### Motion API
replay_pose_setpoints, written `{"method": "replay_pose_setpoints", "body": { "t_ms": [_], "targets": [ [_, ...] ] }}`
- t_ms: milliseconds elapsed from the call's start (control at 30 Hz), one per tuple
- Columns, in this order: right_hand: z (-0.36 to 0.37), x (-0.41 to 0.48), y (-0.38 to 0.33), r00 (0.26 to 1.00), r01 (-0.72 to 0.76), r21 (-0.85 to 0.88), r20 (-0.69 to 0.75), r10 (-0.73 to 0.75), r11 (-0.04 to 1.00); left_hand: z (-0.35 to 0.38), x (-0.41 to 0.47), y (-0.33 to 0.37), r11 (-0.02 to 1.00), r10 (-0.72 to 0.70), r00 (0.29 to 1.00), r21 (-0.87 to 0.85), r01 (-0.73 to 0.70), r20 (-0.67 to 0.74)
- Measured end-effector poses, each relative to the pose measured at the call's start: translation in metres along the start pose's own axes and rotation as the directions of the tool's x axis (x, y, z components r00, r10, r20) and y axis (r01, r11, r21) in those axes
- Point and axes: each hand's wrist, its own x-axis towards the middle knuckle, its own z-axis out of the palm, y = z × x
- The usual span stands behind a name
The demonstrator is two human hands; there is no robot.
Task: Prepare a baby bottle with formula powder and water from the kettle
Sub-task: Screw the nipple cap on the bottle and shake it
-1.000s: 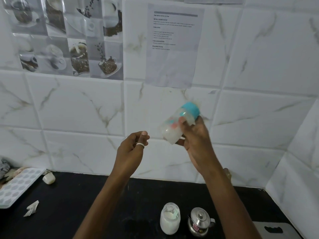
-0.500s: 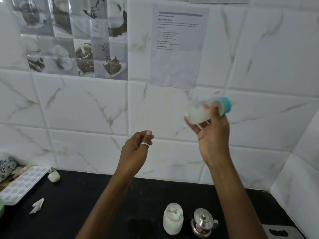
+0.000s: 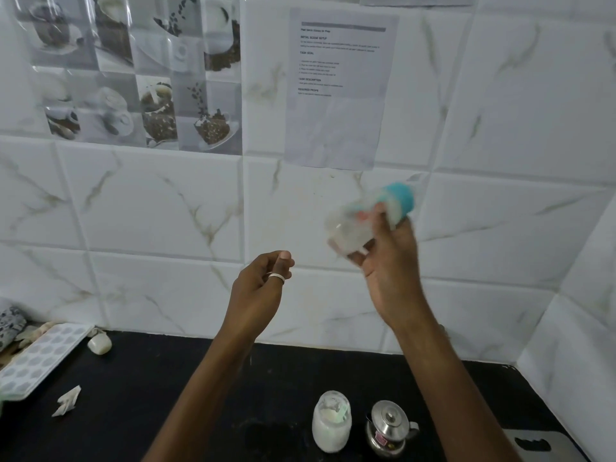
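Gripping the baby bottle (image 3: 361, 223) round its body, the right hand (image 3: 388, 265) had thumb & fingers wrapped tight on it, bottle tilted w/ the teal cap (image 3: 400, 201) up and to the right, raised in front of the tiled wall (image 3: 166, 211) well above the counter (image 3: 150, 411). Bottle and hand were motion-blurred, so prob. mid-shake; contents looked cloudy white, exact fill level couldn't be told. Left hand (image 3: 261, 288) hung just beside, apart from the bottle, fingers curled loosely together w/ thumb tip on them, a ring (image 3: 277, 277) on one finger, nothing visible in it. Judging progress: powder & water seemed already in and cap on, so mixing was the step in hand; what was left was prob. only finishing the shake and setting the bottle down. Below on the counter, formula jar (image 3: 331, 421) of white powder stood just left of the small steel kettle (image 3: 388, 428), lid on, the two near but not clearly touching. Further out: a scrap of paper (image 3: 66, 401) and a pale tray (image 3: 40, 358) at far left, a small white lump (image 3: 99, 344) by the wall, a printed sheet (image 3: 340, 88) taped to the tiles above the bottle. Risk, as a guess: a loose cap could leak during shaking.
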Motion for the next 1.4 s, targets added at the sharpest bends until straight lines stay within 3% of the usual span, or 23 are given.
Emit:
{"method": "replay_pose_setpoints", "body": {
  "t_ms": [67, 100, 233, 267, 333, 467, 500, 600, 667, 733, 833, 867, 1000, 1033, 1100, 1233, 1267, 1400],
  "targets": [
    [0.002, -0.011, 0.010, 0.990, -0.044, -0.231, 0.119, 0.073, 0.972, 0.002, 0.001, 0.001, 1.000, 0.004, 1.000, 0.011, -0.004, 0.000],
    [0.001, -0.013, 0.010, 0.988, -0.043, -0.259, 0.132, 0.079, 0.965, 0.003, 0.001, 0.001, 1.000, 0.005, 1.000, 0.014, -0.005, 0.001],
    [-0.005, 0.001, -0.008, 1.000, 0.006, 0.205, -0.031, 0.000, 0.979, 0.002, -0.001, 0.000, 1.000, 0.007, 1.000, 0.003, -0.007, 0.007],
    [-0.005, 0.005, -0.010, 0.998, 0.034, 0.249, -0.062, -0.020, 0.968, 0.001, -0.001, 0.000, 1.000, 0.006, 1.000, 0.004, -0.006, 0.003],
    [-0.003, 0.003, -0.007, 0.999, 0.033, 0.165, -0.039, -0.027, 0.986, 0.000, 0.001, 0.000, 1.000, 0.007, 1.000, 0.002, -0.007, -0.004],
    [0.001, -0.009, 0.011, 0.991, -0.060, -0.254, 0.097, 0.087, 0.965, 0.002, 0.004, 0.001, 1.000, 0.013, 1.000, 0.009, -0.013, -0.012],
    [0.000, -0.009, 0.010, 0.993, -0.052, -0.242, 0.088, 0.076, 0.969, 0.002, 0.004, 0.002, 1.000, 0.015, 1.000, 0.008, -0.015, -0.009],
    [-0.006, 0.001, -0.003, 0.999, -0.011, 0.096, -0.049, 0.015, 0.995, 0.001, 0.002, 0.004, 1.000, 0.013, 1.000, -0.003, -0.013, -0.004],
    [-0.005, 0.007, -0.007, 0.994, 0.045, 0.177, -0.109, -0.026, 0.983, -0.001, 0.003, 0.004, 1.000, 0.013, 1.000, -0.005, -0.013, -0.008],
    [0.000, 0.002, -0.001, 0.998, 0.026, 0.084, -0.066, -0.020, 0.996, -0.002, 0.004, 0.003, 1.000, 0.015, 1.000, -0.006, -0.015, -0.011],
    [0.003, -0.012, 0.012, 0.993, -0.039, -0.218, 0.103, 0.062, 0.975, 0.000, 0.005, 0.004, 1.000, 0.019, 1.000, 0.000, -0.019, -0.012],
    [0.003, -0.014, 0.012, 0.992, -0.035, -0.227, 0.114, 0.063, 0.973, 0.001, 0.005, 0.005, 1.000, 0.020, 1.000, 0.000, -0.020, -0.010],
    [-0.007, 0.000, -0.009, 0.997, 0.017, 0.218, -0.076, 0.000, 0.976, -0.003, 0.002, 0.004, 1.000, 0.011, 1.000, -0.016, -0.011, -0.008],
    [-0.008, 0.004, -0.013, 0.993, 0.046, 0.255, -0.121, -0.016, 0.966, -0.004, 0.003, 0.004, 1.000, 0.009, 1.000, -0.019, -0.009, -0.011],
    [-0.006, 0.003, -0.011, 0.994, 0.053, 0.210, -0.108, -0.030, 0.976, -0.006, 0.004, 0.003, 1.000, 0.006, 1.000, -0.023, -0.007, -0.017],
    [0.004, -0.015, 0.006, 0.994, -0.079, -0.094, 0.070, 0.085, 0.992, -0.001, 0.005, 0.004, 1.000, 0.012, 1.000, -0.012, -0.012, -0.016],
    [0.004, -0.015, 0.007, 0.994, -0.071, -0.102, 0.080, 0.079, 0.992, 0.000, 0.004, 0.004, 1.000, 0.012, 1.000, -0.011, -0.013, -0.013],
    [-0.002, -0.001, -0.009, 0.997, 0.016, 0.218, -0.075, 0.001, 0.976, -0.003, 0.001, 0.004, 1.000, 0.006, 1.000, -0.012, -0.006, -0.005]
  ]
}}
